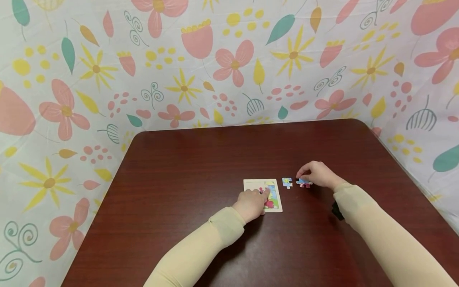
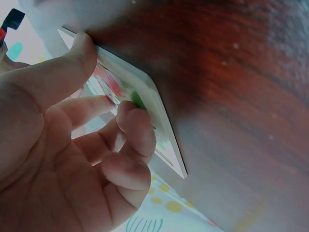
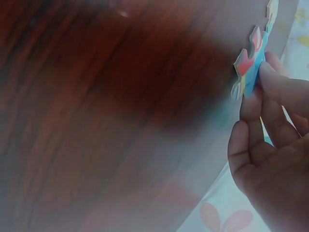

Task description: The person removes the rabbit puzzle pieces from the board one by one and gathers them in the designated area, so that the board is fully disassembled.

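Observation:
A small jigsaw tray (image 1: 251, 183) with a pale rim lies on the table, its colourful picture partly filled in. My left hand (image 1: 251, 203) rests over it, the index finger extended onto the picture and the thumb at the near rim. In the left wrist view, the other fingers of that hand (image 2: 72, 140) bend loosely over the tray (image 2: 157, 104). To the right of the tray, my right hand (image 1: 319, 174) pinches a blue and pink puzzle piece (image 1: 305, 184) by its far side. The right wrist view shows thumb and fingers at this piece (image 3: 248, 67).
Another loose puzzle piece (image 1: 287, 182), mostly light blue, lies between the tray and my right hand. The dark red-brown table (image 1: 201, 159) meets a flower-printed cloth (image 1: 150, 59) behind and at the sides. Something black (image 1: 337, 211) sits beneath my right cuff.

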Motion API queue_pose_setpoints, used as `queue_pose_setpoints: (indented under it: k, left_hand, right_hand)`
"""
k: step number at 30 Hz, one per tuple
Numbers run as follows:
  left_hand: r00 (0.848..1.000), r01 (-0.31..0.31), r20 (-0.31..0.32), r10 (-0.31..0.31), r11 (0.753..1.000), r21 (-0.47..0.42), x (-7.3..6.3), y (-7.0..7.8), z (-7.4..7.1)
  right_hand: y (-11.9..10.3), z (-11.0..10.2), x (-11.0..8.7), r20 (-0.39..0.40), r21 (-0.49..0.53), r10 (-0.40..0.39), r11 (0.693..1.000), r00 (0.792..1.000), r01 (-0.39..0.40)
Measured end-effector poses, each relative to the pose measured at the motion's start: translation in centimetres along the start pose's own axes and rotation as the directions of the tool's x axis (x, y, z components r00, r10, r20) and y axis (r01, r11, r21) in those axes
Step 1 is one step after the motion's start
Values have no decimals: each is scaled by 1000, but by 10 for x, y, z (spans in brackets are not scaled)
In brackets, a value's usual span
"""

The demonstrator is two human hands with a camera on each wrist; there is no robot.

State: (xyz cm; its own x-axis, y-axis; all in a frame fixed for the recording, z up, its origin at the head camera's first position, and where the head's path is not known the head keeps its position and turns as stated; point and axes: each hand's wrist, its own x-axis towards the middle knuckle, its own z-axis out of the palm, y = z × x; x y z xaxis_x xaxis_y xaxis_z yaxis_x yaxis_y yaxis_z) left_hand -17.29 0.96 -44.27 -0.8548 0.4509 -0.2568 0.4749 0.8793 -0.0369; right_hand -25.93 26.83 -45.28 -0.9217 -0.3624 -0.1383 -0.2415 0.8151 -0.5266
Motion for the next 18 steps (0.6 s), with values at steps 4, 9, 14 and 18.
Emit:
queue_pose_setpoints:
  k: [4,9,14,18]
  left_hand:
    - [1000,3,-5,-3,1000,-6,0,-1,0]
    - [1000,-12,-22,12,1000,4,-2,-1,-1]
    - [1000,-19,-23,19,1000,0,-4,-1,-1]
    - [1000,-20,-19,20,1000,-10,-3,-2,-1]
  right_hand:
    - [0,1,-1,-20,-1,-6,1000,1000,6]
    - [1,6,-4,-66,-21,-35,999,997,34]
    - [4,12,-7,-116,-52,-84,996,990,78]
    - [5,14,-8,-132,-51,-96,995,987,90]
